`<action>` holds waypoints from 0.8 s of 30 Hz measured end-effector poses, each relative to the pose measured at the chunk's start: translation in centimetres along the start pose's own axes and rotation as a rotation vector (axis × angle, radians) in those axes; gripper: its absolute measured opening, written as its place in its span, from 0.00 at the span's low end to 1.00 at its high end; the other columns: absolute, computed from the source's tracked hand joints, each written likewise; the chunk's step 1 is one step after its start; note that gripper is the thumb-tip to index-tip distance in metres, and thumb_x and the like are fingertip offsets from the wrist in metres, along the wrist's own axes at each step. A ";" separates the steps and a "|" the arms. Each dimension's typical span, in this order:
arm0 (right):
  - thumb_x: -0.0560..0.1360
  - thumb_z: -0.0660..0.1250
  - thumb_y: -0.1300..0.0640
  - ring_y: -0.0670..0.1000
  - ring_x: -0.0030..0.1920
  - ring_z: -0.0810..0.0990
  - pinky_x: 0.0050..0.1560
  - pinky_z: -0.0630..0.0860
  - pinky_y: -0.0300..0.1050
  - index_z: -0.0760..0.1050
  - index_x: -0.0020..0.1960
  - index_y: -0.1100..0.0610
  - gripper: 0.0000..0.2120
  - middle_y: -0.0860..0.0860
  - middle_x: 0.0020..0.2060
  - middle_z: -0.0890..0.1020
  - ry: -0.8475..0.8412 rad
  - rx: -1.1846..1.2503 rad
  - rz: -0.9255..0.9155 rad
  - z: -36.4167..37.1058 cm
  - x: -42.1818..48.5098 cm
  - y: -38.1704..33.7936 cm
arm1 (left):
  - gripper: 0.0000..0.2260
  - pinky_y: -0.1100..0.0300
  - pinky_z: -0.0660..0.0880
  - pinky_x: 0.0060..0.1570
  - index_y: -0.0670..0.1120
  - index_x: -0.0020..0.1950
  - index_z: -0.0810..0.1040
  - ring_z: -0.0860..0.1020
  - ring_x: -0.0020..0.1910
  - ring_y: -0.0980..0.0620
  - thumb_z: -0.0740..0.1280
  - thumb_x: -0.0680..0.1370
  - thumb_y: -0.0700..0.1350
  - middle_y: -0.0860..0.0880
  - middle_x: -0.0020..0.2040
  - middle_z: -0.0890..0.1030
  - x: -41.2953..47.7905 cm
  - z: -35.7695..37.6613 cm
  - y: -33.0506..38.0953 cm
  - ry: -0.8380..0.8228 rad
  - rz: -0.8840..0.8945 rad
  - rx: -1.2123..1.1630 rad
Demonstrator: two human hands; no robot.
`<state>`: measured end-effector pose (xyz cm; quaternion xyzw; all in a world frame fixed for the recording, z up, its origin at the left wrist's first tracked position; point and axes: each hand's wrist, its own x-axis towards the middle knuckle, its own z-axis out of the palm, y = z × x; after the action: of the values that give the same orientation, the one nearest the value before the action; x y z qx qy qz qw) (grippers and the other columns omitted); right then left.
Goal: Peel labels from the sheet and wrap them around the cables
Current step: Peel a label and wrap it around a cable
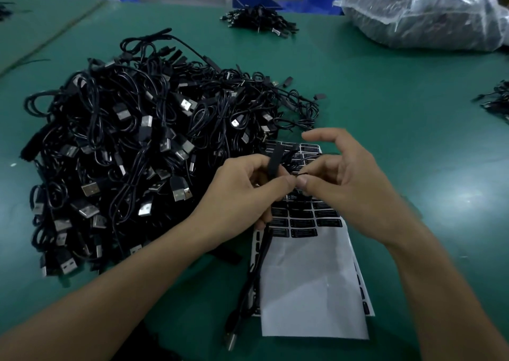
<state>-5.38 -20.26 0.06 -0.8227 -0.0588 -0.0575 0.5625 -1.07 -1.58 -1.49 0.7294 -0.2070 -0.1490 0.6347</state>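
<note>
A white label sheet [311, 278] with rows of black labels lies on the green table in front of me; its lower half is bare backing. My left hand [242, 192] grips a black cable [259, 267] that hangs down over the sheet's left edge, its USB plug near the table's front. My right hand [338, 179] pinches the thin cable between thumb and forefinger, right against my left thumb, just above the sheet. Whether a label sits between the fingertips is hidden.
A big heap of black USB cables [132, 151] fills the table left of the sheet. A smaller bundle of cables [259, 22] lies at the back, a clear plastic bag of cables [429, 14] at the back right, more cables [495, 99] at the right edge.
</note>
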 end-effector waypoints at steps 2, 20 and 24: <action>0.71 0.72 0.56 0.58 0.41 0.83 0.45 0.80 0.53 0.70 0.61 0.37 0.24 0.49 0.39 0.86 -0.006 -0.015 -0.008 0.1 -0.1 0.1 | 0.04 0.63 0.72 0.22 0.46 0.44 0.81 0.76 0.23 0.54 0.71 0.78 0.45 0.51 0.32 0.80 0.0 0.0 0.0 0.008 -0.008 0.019; 0.72 0.77 0.60 0.45 0.35 0.81 0.35 0.75 0.34 0.86 0.43 0.51 0.04 0.50 0.33 0.85 0.083 0.161 0.141 1.0 0.1 -0.3 | 0.09 0.67 0.67 0.20 0.47 0.40 0.82 0.71 0.21 0.58 0.69 0.80 0.43 0.52 0.30 0.80 0.5 -0.2 0.2 0.122 -0.092 -0.237; 0.73 0.76 0.60 0.45 0.33 0.80 0.31 0.75 0.35 0.86 0.40 0.48 0.07 0.51 0.31 0.83 0.150 0.212 0.115 1.3 0.2 -0.3 | 0.09 0.67 0.67 0.21 0.47 0.40 0.81 0.72 0.21 0.58 0.69 0.80 0.43 0.52 0.30 0.80 0.5 -0.2 0.2 0.114 -0.095 -0.226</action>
<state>-5.16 -18.90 -0.07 -0.7541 0.0247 -0.0801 0.6514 -0.55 -1.71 -1.26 0.6697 -0.1179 -0.1596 0.7157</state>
